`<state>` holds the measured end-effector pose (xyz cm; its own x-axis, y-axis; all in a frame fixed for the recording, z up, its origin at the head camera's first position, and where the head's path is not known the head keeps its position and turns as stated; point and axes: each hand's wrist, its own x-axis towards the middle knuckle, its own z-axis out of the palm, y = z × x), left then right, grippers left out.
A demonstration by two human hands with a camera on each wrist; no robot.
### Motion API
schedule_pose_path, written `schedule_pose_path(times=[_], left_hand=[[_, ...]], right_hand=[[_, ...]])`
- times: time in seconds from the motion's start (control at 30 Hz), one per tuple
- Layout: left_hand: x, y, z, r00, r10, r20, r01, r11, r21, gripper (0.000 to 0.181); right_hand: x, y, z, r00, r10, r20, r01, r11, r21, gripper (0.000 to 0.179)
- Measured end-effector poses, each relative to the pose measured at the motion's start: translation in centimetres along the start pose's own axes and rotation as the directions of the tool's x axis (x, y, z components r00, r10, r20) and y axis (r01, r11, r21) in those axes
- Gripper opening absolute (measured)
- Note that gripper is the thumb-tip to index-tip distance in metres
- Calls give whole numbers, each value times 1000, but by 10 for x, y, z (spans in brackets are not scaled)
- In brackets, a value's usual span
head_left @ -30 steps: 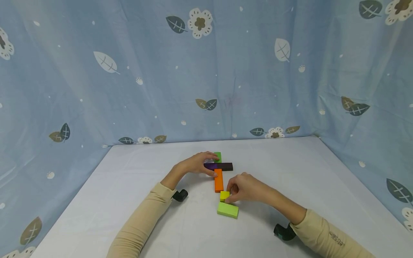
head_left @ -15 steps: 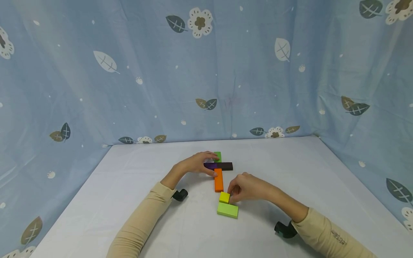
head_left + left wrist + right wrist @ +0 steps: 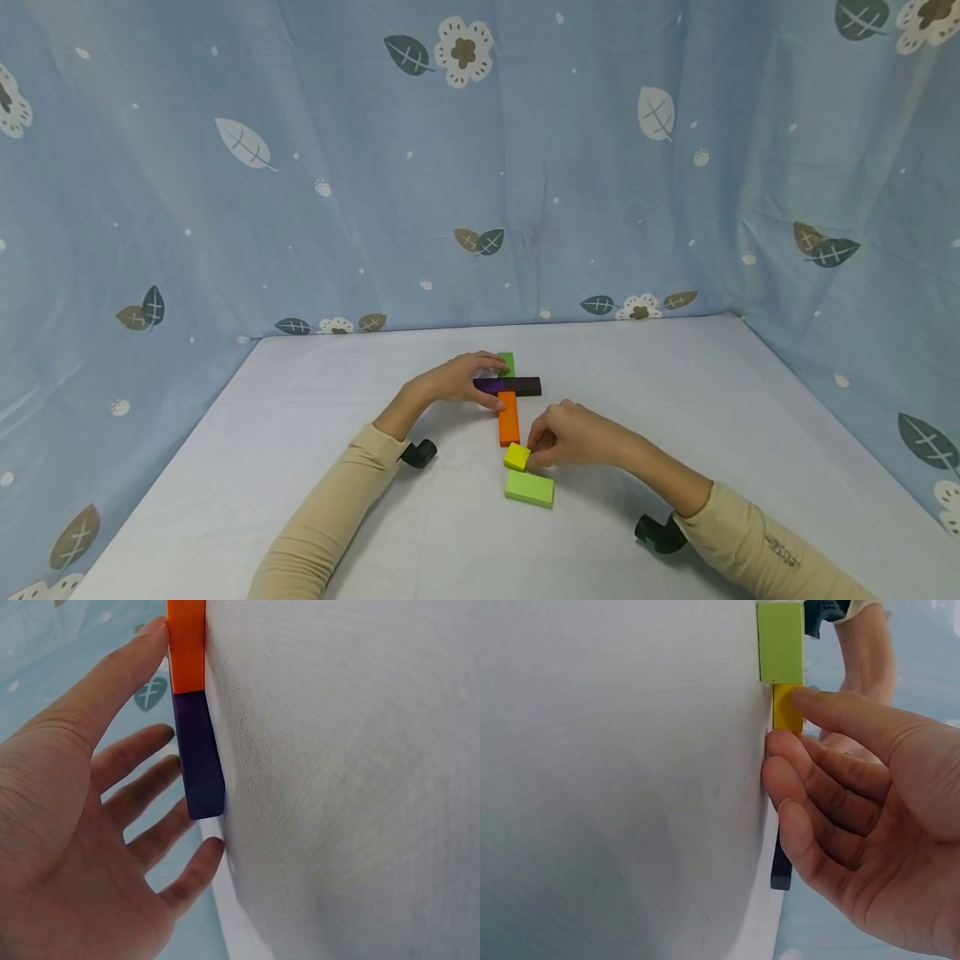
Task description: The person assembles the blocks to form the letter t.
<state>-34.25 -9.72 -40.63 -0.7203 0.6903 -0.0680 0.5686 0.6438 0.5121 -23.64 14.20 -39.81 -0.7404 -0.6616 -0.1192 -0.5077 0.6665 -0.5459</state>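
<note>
A column of blocks lies on the white table. From back to front it has a green block [image 3: 507,364], a dark purple block [image 3: 523,386] laid crosswise, an orange block [image 3: 508,419], a small yellow block [image 3: 517,456] turned at an angle, and a lime-green block [image 3: 529,488]. My left hand [image 3: 459,379] spans the far blocks with spread fingers; its thumb [image 3: 154,637] touches the orange block. Thumb and index finger of my right hand [image 3: 573,435] pinch the yellow block; its other fingers [image 3: 802,825] are curled. Part of the purple block lies behind my left hand.
White cloth covers the table [image 3: 420,533]. A blue curtain [image 3: 337,208] with leaf and flower prints hangs behind it and along its sides. Dark wrist cameras [image 3: 660,533] sit beneath both sleeve cuffs.
The yellow block has shifted slightly left and turned at an angle, with my right fingers following it. My left hand and the other blocks look still.
</note>
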Motion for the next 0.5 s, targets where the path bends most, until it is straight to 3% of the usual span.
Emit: schedule_pose_path(times=[0.5], left_hand=[[0, -1, 1, 1000, 8, -5, -8, 1000, 13, 70]], right_hand=[[0, 1, 1, 1000, 4, -18, -4, 1000, -2, 16]])
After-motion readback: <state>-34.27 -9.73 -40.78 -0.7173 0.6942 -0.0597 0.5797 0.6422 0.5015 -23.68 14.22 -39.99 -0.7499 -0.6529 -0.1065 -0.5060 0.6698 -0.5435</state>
